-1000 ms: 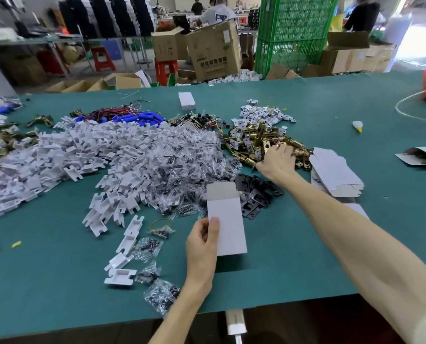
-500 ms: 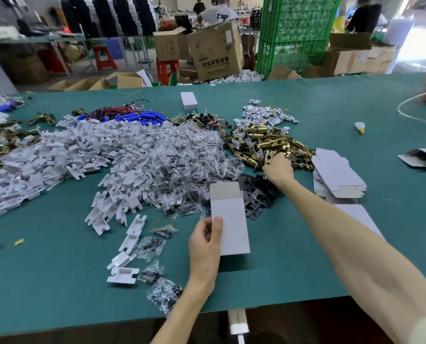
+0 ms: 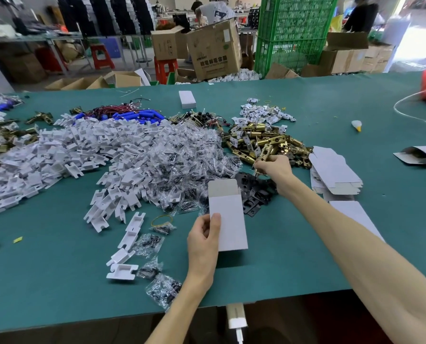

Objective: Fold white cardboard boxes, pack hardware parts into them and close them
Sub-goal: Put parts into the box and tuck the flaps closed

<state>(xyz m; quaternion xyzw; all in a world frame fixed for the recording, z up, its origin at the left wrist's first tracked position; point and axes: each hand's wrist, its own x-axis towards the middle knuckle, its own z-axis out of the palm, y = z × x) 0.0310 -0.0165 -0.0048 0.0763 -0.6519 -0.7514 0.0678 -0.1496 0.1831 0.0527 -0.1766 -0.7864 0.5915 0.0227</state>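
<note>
Lifted off the brass pile point(image 3: 256, 139), right hand point(image 3: 275, 167) pinches 1 latch point(image 3: 266, 152) (black plates point(image 3: 252, 194) beneath); left hand point(image 3: 203, 242) grips white box point(image 3: 229, 219).

White box point(image 3: 228, 219), teal table point(image 3: 58, 269), brass latches point(image 3: 261, 142), black plates point(image 3: 255, 192), blue tubes point(image 3: 137, 115)

My matt white cardboard box point(image 3: 228, 219) looks smooth; the brass-coloured metal latches point(image 3: 264, 142) gleam glossy; the teal table cover point(image 3: 58, 269) looks dull.

white box point(image 3: 228, 219), flap open, near brass latches point(image 3: 261, 142).
</note>
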